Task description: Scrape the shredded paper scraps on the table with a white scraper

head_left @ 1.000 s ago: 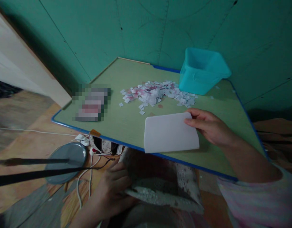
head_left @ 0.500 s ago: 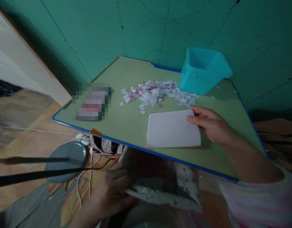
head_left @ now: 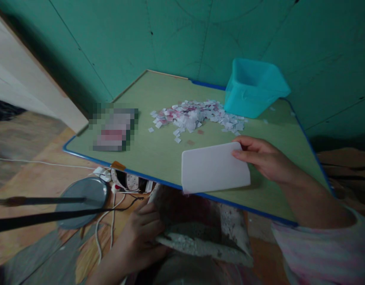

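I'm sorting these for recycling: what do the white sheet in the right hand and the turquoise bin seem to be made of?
The white sheet looks like matte card or thick paper: no shine, slightly curved, though thin plastic is possible. The turquoise bin looks like thin plastic: its walls are translucent with a slight sheen.

The card [head_left: 215,168] on your table is plain white, and the small paper bits [head_left: 194,116] are white with pink marks. The table top [head_left: 182,158] is pale green with a blue edge. The plastic bin [head_left: 253,89] is bright turquoise, and the wall [head_left: 81,47] behind is a darker teal green with thin black lines. Your sleeve [head_left: 319,245] has soft pink and white stripes, and the cloth [head_left: 200,241] in your lap is grey with pale speckles.
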{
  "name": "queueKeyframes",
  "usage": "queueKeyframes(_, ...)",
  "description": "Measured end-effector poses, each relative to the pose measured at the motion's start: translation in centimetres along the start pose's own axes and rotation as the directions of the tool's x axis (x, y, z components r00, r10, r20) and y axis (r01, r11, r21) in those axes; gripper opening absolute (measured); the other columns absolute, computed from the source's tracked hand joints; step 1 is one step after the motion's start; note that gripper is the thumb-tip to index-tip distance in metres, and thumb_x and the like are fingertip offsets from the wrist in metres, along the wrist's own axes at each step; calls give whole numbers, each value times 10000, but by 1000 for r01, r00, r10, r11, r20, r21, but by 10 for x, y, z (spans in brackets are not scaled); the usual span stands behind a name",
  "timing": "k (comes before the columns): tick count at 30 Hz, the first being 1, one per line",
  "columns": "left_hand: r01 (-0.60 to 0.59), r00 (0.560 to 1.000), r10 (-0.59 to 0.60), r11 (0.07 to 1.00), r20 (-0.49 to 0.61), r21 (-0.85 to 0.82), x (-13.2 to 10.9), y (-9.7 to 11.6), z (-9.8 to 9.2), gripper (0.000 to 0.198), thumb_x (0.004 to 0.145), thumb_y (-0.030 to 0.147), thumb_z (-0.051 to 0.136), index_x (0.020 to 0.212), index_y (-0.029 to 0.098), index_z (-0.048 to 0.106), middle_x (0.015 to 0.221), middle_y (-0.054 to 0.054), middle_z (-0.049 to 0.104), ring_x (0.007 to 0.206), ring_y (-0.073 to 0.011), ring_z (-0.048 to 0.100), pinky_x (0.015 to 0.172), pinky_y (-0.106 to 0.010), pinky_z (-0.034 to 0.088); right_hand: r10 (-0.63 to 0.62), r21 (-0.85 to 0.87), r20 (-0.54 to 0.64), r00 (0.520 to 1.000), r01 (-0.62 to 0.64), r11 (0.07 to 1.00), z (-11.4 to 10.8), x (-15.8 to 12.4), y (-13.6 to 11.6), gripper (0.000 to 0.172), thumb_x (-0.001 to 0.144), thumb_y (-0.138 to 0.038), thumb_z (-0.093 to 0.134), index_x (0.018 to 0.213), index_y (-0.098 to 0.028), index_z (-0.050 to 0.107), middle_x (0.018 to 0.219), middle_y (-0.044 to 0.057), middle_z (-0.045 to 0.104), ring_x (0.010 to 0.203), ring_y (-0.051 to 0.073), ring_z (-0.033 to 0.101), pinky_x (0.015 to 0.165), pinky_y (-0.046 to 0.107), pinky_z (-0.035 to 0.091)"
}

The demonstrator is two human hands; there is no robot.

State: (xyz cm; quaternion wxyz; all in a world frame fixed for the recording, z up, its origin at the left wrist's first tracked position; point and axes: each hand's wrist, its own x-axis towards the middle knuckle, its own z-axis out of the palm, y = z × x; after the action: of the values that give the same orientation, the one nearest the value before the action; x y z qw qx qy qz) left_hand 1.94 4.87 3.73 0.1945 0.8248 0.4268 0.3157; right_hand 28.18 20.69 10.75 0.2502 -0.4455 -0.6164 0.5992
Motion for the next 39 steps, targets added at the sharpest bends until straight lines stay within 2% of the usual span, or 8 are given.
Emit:
queueKeyframes(7, 12, 1000, -12, 1000, -9, 2, -3, -2, 1, 317, 811, 263, 556, 516, 182, 477, 463, -16, 511, 503, -144, 469, 485, -278, 315, 0, -135, 95, 996, 12, 991, 2, -4, -1, 223, 713, -426, 672, 716, -208, 625, 660, -1, 550, 613, 133, 504, 529, 242, 392)
queueKeyframes(10, 12, 1000, -12, 1000, -4, 5, -3, -2, 0, 303, 793, 229, 579, 514, 180, 471, 470, -9, 511, 515, -142, 476, 494, -274, 312, -93, -90, -56, 994, 88, 992, 1, -2, 4, 198, 717, -440, 670, 772, -253, 633, 725, 2, 581, 675, 156, 534, 589, 270, 432)
queueKeyframes(15, 5, 1000, -5, 1000, -11, -7, -3, -2, 1, 326, 823, 262, 558, 522, 187, 461, 464, -9, 516, 504, -140, 471, 484, -269, 315, -180, -72, -346, 921, 166, 984, -5, 14, 10, 143, 741, -399, 643, 821, -292, 592, 824, 12, 613, 794, 194, 558, 676, 321, 459)
queueKeyframes(20, 1, 1000, -1, 1000, -23, -7, -5, -3, 1, 312, 820, 261, 539, 526, 185, 469, 465, -17, 524, 509, -147, 482, 486, -274, 332, -156, 53, -440, 884, 199, 979, -9, 25, 14, 59, 752, -254, 627, 800, -252, 592, 763, -23, 600, 677, 132, 524, 596, 272, 416)
queueKeyframes(25, 11, 1000, -11, 1000, -29, 2, -4, -2, -1, 330, 836, 274, 526, 522, 188, 471, 466, -10, 529, 503, -146, 493, 479, -268, 339, -181, 60, -501, 846, 243, 968, -17, 29, 19, 61, 764, -259, 629, 793, -254, 575, 780, -28, 603, 706, 135, 545, 653, 286, 432)
queueKeyframes(29, 3, 999, -3, 1000, -40, 0, -4, -1, -2, 325, 831, 251, 528, 518, 191, 465, 459, -8, 522, 491, -143, 487, 477, -275, 340, -169, -8, -499, 850, 190, 982, -21, 30, 20, 93, 747, -309, 638, 786, -274, 561, 816, -9, 626, 781, 185, 573, 680, 321, 439)
queueKeyframes(33, 14, 1000, -13, 1000, -15, 16, -4, -1, -2, 301, 803, 219, 563, 515, 182, 482, 461, -11, 530, 500, -148, 497, 483, -274, 349, -160, -58, -440, 884, 149, 987, -18, 29, 19, 135, 725, -348, 625, 820, -279, 561, 847, 0, 634, 824, 198, 568, 715, 329, 447)
queueKeyframes(39, 17, 1000, -17, 1000, -12, 23, -3, -1, -3, 352, 835, 283, 544, 506, 168, 500, 464, -19, 521, 508, -146, 494, 482, -276, 332, -79, -4, -232, 970, 81, 997, -12, 22, 17, 121, 706, -345, 668, 782, -269, 612, 794, -4, 623, 750, 174, 556, 688, 314, 446)
